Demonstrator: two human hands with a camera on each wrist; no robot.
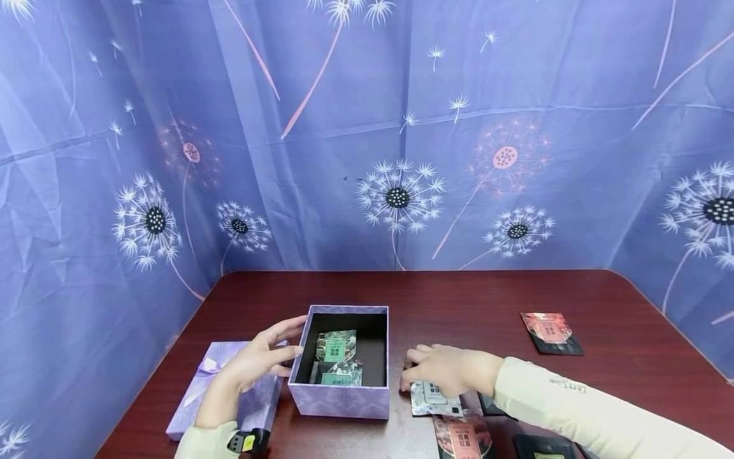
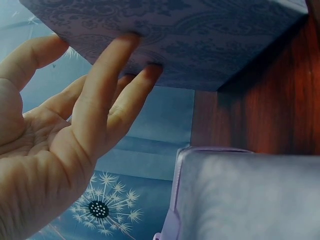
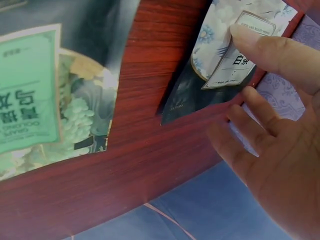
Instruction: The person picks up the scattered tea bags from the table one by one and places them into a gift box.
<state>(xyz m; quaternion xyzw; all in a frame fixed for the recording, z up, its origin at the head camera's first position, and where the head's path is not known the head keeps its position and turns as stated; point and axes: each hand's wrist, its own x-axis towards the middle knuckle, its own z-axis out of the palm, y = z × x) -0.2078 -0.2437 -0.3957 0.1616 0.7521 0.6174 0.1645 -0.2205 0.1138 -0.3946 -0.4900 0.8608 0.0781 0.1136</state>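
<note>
One white sachet (image 1: 437, 404), partly hidden, right hand (image 1: 448, 368) over it

Purple box (image 1: 341, 403) — open, upright; white floral sachet (image 1: 431, 407) near it, perhaps flat.

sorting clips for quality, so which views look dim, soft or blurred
Head view: bright, the purple box fairly crisp; left wrist: dim and bluish, the lid pale and soft; right wrist: the green-labelled packet slightly hazy, the right hand blurred at its lower fingertips.
</note>
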